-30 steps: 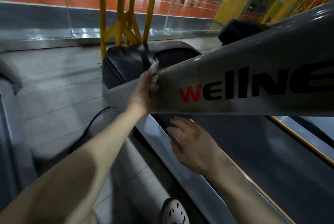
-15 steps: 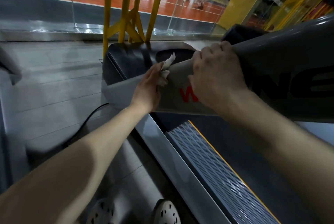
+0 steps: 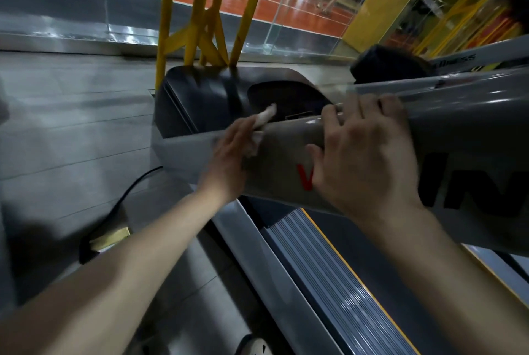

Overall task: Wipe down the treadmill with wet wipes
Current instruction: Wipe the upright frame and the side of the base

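**Hand Positions at the Foot of the Treadmill Upright**

The grey treadmill upright (image 3: 463,131) slopes from the right edge down and left to its foot beside the black motor cover (image 3: 200,97). The left hand (image 3: 229,160) grasps a bunched white wet wipe (image 3: 264,118) and presses it against the near face of the upright, close to the foot. One end of the wipe projects past the hand toward the motor cover. Motion blur softens the outline of this hand. The right hand (image 3: 363,160) is just to its right. Its fingers (image 3: 369,108) are hooked over the upper edge of the upright, and its thumb is spread on the near face, partly covering the red lettering.

A yellow frame (image 3: 206,11) stands directly behind the motor cover, with a glass wall (image 3: 286,34) beyond. A black cable (image 3: 128,191) lies on the tiled floor (image 3: 71,125) left of the machine. Below the upright, the grey side rail (image 3: 257,263) and ribbed strip (image 3: 329,274) run toward the near right. A shoe (image 3: 254,346) shows at the near edge. Open floor lies left; the upright bounds the right.
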`<state>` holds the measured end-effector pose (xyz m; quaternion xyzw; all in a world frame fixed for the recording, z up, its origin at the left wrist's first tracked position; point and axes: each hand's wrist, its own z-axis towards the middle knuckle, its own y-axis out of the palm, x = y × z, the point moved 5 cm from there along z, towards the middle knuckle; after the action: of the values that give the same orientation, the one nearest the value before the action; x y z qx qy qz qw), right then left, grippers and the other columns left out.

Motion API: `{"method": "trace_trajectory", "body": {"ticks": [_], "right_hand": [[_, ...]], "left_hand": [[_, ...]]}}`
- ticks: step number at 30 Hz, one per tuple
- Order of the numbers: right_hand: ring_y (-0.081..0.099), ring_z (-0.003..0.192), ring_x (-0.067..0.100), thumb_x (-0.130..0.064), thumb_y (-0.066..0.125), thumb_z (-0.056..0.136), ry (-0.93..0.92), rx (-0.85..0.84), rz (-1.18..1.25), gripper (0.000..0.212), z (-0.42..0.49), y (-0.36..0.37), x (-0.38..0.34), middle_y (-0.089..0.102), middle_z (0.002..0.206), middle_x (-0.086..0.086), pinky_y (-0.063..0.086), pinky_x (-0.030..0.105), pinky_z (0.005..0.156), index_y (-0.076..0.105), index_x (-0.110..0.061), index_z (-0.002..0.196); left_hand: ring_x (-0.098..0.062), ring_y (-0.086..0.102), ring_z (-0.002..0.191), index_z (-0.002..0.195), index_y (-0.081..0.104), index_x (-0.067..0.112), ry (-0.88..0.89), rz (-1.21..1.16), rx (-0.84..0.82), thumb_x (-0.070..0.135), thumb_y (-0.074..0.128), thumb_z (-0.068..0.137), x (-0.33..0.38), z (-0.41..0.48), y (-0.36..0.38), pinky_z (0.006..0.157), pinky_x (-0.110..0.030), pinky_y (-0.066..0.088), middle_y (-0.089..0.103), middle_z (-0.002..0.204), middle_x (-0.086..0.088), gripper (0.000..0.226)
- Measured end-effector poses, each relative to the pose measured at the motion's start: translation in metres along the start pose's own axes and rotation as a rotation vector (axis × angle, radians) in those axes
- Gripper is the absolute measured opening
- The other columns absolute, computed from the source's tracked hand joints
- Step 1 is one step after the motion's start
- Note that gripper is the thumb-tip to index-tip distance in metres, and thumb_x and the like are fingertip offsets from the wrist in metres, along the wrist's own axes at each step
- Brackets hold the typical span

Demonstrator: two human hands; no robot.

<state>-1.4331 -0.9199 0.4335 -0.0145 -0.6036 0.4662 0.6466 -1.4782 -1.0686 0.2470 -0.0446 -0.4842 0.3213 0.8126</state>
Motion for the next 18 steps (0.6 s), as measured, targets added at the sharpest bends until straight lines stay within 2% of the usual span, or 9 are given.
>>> {"method": "trace_trajectory", "body": {"ticks": [2,3,6,8,11,13,14,16,18], "right_hand": [[0.053,0.108,0.038,-0.055,0.043,0.097,0.009,-0.006,0.000,0.055,0.000,0.001,0.000,0.061,0.115,0.024,0.030,0.052,0.101,0.058,-0.008,0.120],[0.053,0.108,0.038,-0.055,0.043,0.097,0.008,-0.007,-0.001,0.055,0.001,0.001,0.000,0.061,0.114,0.024,0.030,0.052,0.101,0.058,-0.008,0.120],[0.053,0.106,0.038,-0.052,0.045,0.097,0.009,-0.013,0.003,0.050,0.001,0.002,0.000,0.061,0.111,0.024,0.031,0.051,0.101,0.058,-0.008,0.117],[0.053,0.106,0.038,-0.051,0.044,0.099,0.015,-0.020,-0.004,0.050,-0.001,0.001,0.001,0.060,0.111,0.024,0.031,0.052,0.101,0.057,-0.007,0.119],[0.052,0.110,0.039,-0.053,0.043,0.099,0.034,-0.047,0.001,0.056,-0.002,0.001,0.001,0.060,0.115,0.025,0.031,0.052,0.102,0.057,-0.007,0.126],[0.051,0.111,0.039,-0.053,0.043,0.098,0.040,-0.058,0.015,0.057,-0.003,0.001,0.000,0.059,0.118,0.025,0.030,0.052,0.103,0.057,-0.007,0.128],[0.051,0.111,0.039,-0.053,0.044,0.098,0.046,-0.060,0.023,0.057,-0.003,0.001,-0.001,0.059,0.118,0.025,0.030,0.052,0.103,0.058,-0.007,0.128],[0.050,0.111,0.040,-0.051,0.046,0.097,0.053,-0.058,0.040,0.056,-0.002,0.002,-0.002,0.059,0.117,0.025,0.030,0.052,0.103,0.058,-0.006,0.128],[0.050,0.110,0.040,-0.051,0.046,0.097,0.061,-0.063,0.047,0.056,-0.001,0.003,-0.003,0.059,0.116,0.025,0.030,0.052,0.103,0.058,-0.005,0.128]], "left_hand": [[-0.024,0.044,0.147,0.166,0.027,0.032,-0.139,0.032,-0.024,-0.006,0.055,0.097,-0.013,-0.004,-0.004,0.111,-0.050,0.049,0.028,0.169,0.009,0.084],[-0.024,0.045,0.146,0.166,0.028,0.029,-0.116,0.022,-0.004,-0.008,0.054,0.096,-0.001,-0.005,-0.004,0.110,-0.050,0.050,0.029,0.169,0.009,0.083],[-0.021,0.030,0.158,0.166,0.030,0.022,0.147,-0.046,0.069,0.000,0.058,0.099,0.062,-0.013,0.005,0.124,-0.039,0.038,0.023,0.173,0.008,0.075],[-0.017,0.014,0.163,0.167,0.024,0.022,0.194,-0.073,0.048,0.007,0.058,0.102,0.070,-0.014,0.016,0.130,-0.034,0.024,0.015,0.174,0.009,0.075],[-0.014,0.014,0.162,0.166,0.023,0.028,-0.063,-0.095,0.065,-0.012,0.052,0.097,0.007,-0.007,0.018,0.130,-0.042,0.025,0.018,0.175,0.004,0.085],[-0.008,0.019,0.158,0.165,0.020,0.032,-0.213,-0.060,0.094,-0.009,0.045,0.099,-0.031,-0.008,0.008,0.126,-0.048,0.030,0.019,0.174,0.005,0.082],[-0.002,0.016,0.157,0.165,0.016,0.036,-0.226,-0.041,0.107,-0.009,0.043,0.098,-0.032,-0.009,0.004,0.126,-0.047,0.030,0.017,0.174,0.010,0.085],[0.007,0.009,0.156,0.162,0.013,0.045,-0.082,-0.041,0.124,-0.011,0.044,0.091,0.006,-0.011,0.001,0.128,-0.045,0.025,0.014,0.170,0.024,0.095],[-0.003,0.007,0.162,0.166,0.017,0.035,0.107,-0.080,0.062,-0.002,0.049,0.094,0.053,-0.015,0.008,0.130,-0.046,0.024,0.014,0.173,0.019,0.087]]}}
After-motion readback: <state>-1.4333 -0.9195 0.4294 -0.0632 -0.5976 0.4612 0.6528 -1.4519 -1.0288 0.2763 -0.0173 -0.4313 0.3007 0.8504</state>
